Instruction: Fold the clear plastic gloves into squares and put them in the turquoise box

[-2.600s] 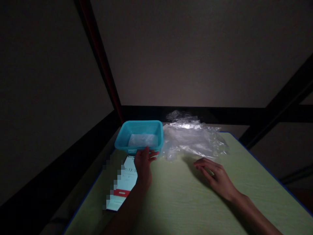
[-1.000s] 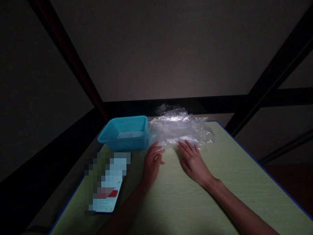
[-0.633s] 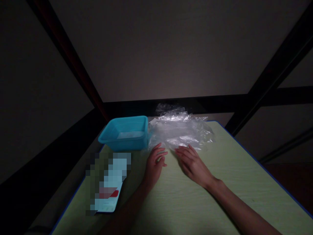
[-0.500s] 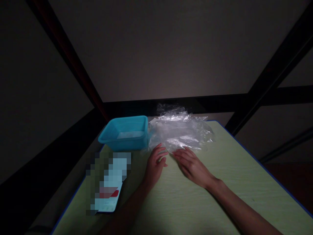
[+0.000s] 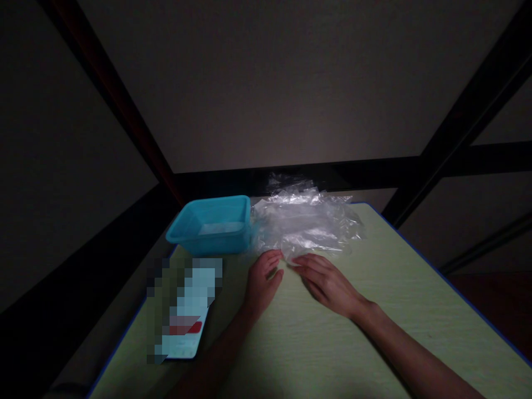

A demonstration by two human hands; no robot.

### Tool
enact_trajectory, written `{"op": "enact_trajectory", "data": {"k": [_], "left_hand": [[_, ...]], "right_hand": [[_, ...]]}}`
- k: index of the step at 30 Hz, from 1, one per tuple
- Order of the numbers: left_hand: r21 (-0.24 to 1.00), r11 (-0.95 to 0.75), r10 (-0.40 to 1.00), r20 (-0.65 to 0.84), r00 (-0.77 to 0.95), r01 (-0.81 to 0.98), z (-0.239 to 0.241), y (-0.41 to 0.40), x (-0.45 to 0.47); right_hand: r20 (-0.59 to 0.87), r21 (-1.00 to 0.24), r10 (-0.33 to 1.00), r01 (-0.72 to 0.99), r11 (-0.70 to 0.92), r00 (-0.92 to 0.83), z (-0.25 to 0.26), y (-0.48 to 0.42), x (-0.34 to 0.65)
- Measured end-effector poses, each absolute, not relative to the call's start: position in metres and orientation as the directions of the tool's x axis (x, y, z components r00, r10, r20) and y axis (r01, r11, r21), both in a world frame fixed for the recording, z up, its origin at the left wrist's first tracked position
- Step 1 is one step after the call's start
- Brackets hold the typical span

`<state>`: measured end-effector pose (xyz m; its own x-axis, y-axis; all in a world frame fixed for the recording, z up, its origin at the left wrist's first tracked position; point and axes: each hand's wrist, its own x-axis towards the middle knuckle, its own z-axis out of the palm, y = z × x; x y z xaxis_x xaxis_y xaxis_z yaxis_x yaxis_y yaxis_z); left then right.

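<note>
l hand (image 5: 261,281), r hand (image 5: 327,280) close tog., both nr clear plastic (image 5: 305,223)

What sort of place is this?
Likely a dim indoor corner, home or workshop I can't tell: a green table, a plain wall behind it and a dark slanting beam at right.

1. Cannot read any words or numbers on the phone (image 5: 192,310), largely covered by mosaic squares.
2. Cannot make out any lettering on its red bar (image 5: 193,327), too small and dim.
</note>
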<state>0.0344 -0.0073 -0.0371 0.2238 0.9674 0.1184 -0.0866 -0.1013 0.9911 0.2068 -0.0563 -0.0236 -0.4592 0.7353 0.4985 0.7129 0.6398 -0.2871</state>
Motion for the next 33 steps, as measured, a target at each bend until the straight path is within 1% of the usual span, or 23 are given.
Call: {"op": "enact_trajectory", "data": {"k": [4,9,13,17,21,25,29,31,33], "left_hand": [[0.989,-0.136,0.976,0.142,0.163,-0.05,-0.038,-0.005,0.032],[0.983,-0.182,0.98,0.18,0.085,0.005,-0.04,-0.001,0.029],[0.983,-0.186,0.974,0.183,0.133,0.008,-0.036,-0.002,0.028],[0.986,-0.159,0.956,0.169,0.24,-0.058,-0.027,-0.006,0.027],[0.984,-0.072,0.933,0.125,0.338,-0.164,-0.025,-0.006,0.026],[0.966,0.092,0.882,0.034,0.469,-0.242,-0.025,-0.009,0.027],[0.919,0.285,0.792,-0.065,0.607,-0.274,-0.022,-0.016,0.027],[0.895,0.354,0.759,-0.105,0.643,-0.271,-0.021,-0.018,0.026],[0.883,0.384,0.753,-0.131,0.645,-0.269,-0.021,-0.018,0.026]], "right_hand": [[0.521,-0.418,0.813,0.752,0.51,-0.261,-0.025,-0.056,0.208],[0.479,-0.508,0.871,0.773,0.38,-0.113,-0.03,-0.054,0.211],[0.421,-0.588,0.903,0.733,0.34,-0.081,-0.033,-0.052,0.212],[0.386,-0.666,0.919,0.668,0.333,-0.073,-0.034,-0.049,0.214],[0.374,-0.739,0.926,0.587,0.33,-0.05,-0.031,-0.045,0.218],[0.355,-0.794,0.935,0.522,0.312,-0.019,-0.032,-0.043,0.221],[0.34,-0.834,0.94,0.465,0.298,0.007,-0.037,-0.042,0.224],[0.332,-0.85,0.943,0.441,0.288,0.024,-0.04,-0.041,0.226],[0.32,-0.865,0.947,0.42,0.274,0.041,-0.042,-0.041,0.226]]}}
